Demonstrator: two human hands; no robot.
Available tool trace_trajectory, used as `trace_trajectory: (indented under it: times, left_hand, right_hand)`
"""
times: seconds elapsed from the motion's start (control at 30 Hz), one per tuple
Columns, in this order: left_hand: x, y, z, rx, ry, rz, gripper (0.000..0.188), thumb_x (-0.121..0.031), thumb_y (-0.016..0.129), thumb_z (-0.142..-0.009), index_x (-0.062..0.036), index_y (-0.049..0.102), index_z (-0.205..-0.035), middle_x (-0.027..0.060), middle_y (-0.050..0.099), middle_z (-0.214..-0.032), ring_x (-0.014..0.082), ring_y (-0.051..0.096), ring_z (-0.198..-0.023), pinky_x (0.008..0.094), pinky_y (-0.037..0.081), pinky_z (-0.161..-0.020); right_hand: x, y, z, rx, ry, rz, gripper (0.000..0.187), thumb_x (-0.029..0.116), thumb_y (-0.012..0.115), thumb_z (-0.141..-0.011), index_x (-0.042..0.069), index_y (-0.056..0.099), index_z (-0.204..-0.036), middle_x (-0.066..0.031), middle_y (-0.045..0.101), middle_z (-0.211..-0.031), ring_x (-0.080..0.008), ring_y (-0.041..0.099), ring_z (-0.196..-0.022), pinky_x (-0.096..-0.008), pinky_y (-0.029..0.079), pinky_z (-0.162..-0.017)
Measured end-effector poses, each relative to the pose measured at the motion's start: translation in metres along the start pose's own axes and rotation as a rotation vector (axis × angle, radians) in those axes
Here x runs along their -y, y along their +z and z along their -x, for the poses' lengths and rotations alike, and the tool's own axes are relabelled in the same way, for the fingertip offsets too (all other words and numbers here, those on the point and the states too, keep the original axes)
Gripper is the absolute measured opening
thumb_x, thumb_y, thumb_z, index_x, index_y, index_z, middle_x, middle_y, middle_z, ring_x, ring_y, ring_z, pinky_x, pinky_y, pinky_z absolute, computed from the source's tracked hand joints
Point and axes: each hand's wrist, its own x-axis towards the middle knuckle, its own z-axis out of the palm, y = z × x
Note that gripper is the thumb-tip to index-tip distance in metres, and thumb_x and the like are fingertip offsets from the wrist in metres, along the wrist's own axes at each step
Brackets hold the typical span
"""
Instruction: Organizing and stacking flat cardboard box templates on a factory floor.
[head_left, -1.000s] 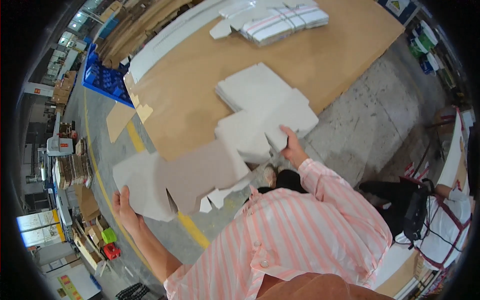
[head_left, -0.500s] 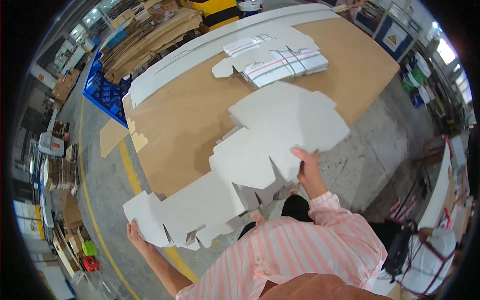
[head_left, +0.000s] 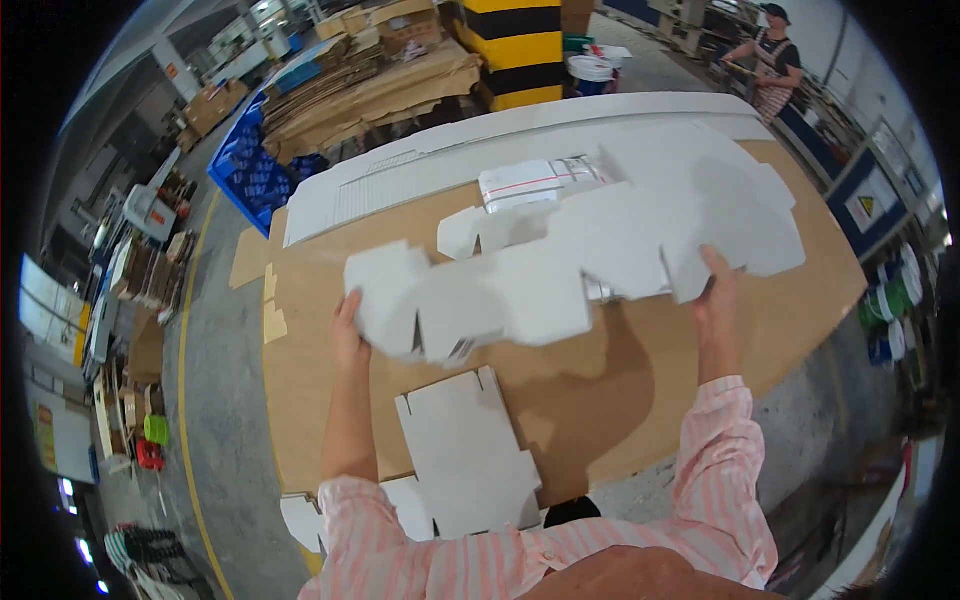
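Observation:
Both my arms reach forward over the brown-topped table (head_left: 310, 380), holding up a large die-cut white cardboard box blank (head_left: 545, 275) with notched, flapped edges. My left hand (head_left: 348, 328) is closed on its left end. Toward the other end, my right hand (head_left: 716, 285) grips the near edge. Partly beneath the raised blank lie a strapped white bundle (head_left: 520, 185) with a red line and another notched white piece (head_left: 460, 233). Close to me, more white cardboard blanks (head_left: 465, 430) rest at the table's near edge, partly hidden by my sleeve.
A long white cardboard sheet (head_left: 370, 195) lines the table's far side. Beyond stand a yellow-and-black pillar (head_left: 513, 50), a blue crate (head_left: 245, 170) and stacked brown cardboard (head_left: 370, 95). Another person (head_left: 775, 65) stands far right. Buckets (head_left: 890, 305) sit on the floor at right.
The held blank has moved from the near edge forward over the table, above the strapped bundle. Both my arms have stretched out. White blanks now show at the near edge, and my view has tilted up.

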Motion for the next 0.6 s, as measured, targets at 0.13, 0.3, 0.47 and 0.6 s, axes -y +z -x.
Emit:
trace_trajectory:
  times: [0.13, 0.3, 0.47, 0.6]
  left_hand:
    - [0.050, 0.058, -0.083, 0.016, 0.019, 0.011, 0.029, -0.013, 0.064, -0.075, 0.0041, 0.053, -0.096, 0.0108, 0.059, -0.091, 0.0187, 0.057, -0.083, 0.0300, 0.046, -0.073]
    - [0.113, 0.082, -0.136, -0.076, -0.064, -0.245, 0.027, -0.015, 0.067, -0.073, 0.0022, 0.055, -0.090, 0.0085, 0.060, -0.085, 0.0161, 0.056, -0.076, 0.0289, 0.045, -0.068]
    - [0.133, 0.092, -0.158, -0.281, -0.054, -0.515, 0.060, -0.029, 0.065, -0.073, 0.0073, 0.046, -0.117, 0.0192, 0.055, -0.109, 0.0260, 0.054, -0.100, 0.0365, 0.043, -0.084]
    - [0.114, 0.096, -0.167, -0.012, -0.041, -0.715, 0.062, -0.038, 0.062, -0.075, 0.0012, 0.042, -0.119, 0.0154, 0.050, -0.115, 0.0236, 0.050, -0.103, 0.0348, 0.042, -0.083]
  right_hand:
    - [-0.041, -0.027, -0.097, 0.069, 0.084, -0.061, 0.049, 0.003, 0.066, -0.068, 0.002, 0.045, -0.112, -0.0074, 0.054, -0.103, -0.0211, 0.052, -0.096, -0.0349, 0.044, -0.086]
    - [-0.123, -0.076, -0.140, -0.170, 0.340, -0.014, 0.035, 0.012, 0.070, -0.068, 0.009, 0.054, -0.099, -0.0004, 0.059, -0.087, -0.0130, 0.056, -0.070, -0.0254, 0.046, -0.059]
    - [-0.164, -0.126, -0.161, -0.273, 0.394, 0.168, 0.018, 0.021, 0.073, -0.067, 0.016, 0.056, -0.074, 0.0049, 0.049, -0.054, -0.0082, 0.044, -0.042, -0.0212, 0.032, -0.038]
    - [-0.164, -0.151, -0.156, -0.136, 0.606, 0.442, 0.029, 0.027, 0.070, -0.071, 0.006, 0.056, -0.084, -0.0040, 0.056, -0.068, -0.0169, 0.055, -0.054, -0.0250, 0.044, -0.048]
